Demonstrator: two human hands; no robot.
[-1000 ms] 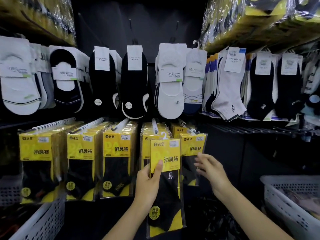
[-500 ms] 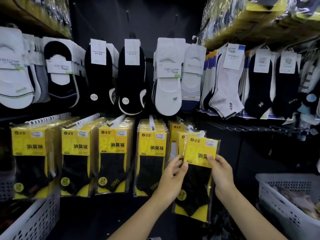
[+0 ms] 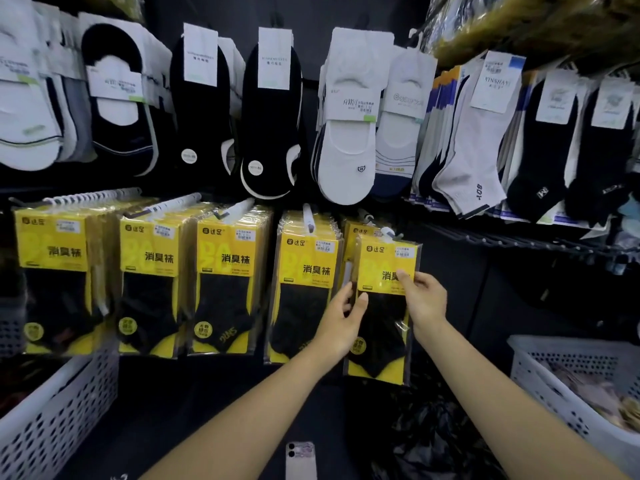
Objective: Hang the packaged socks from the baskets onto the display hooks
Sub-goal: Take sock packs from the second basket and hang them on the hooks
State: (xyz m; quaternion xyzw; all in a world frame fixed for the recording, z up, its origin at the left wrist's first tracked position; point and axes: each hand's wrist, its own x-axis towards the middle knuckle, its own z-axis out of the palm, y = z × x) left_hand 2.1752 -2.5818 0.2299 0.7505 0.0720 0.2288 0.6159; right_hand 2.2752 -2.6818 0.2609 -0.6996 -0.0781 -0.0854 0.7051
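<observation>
- The sock packet was held at the rightmost hook, its top at the hook's tip.
- It was pinched between the left hand and right hand, fingers closed on its edges.
- Level sliding along the hook was judged best.

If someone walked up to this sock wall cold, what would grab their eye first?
Probably the row of bright yellow sock packs hanging at mid-height on the dark wall, with the left hand and right hand holding the rightmost pack by its two sides at the hook. Above them hangs a row of white and black no-show socks, and white perforated baskets flank the lower corners.
</observation>
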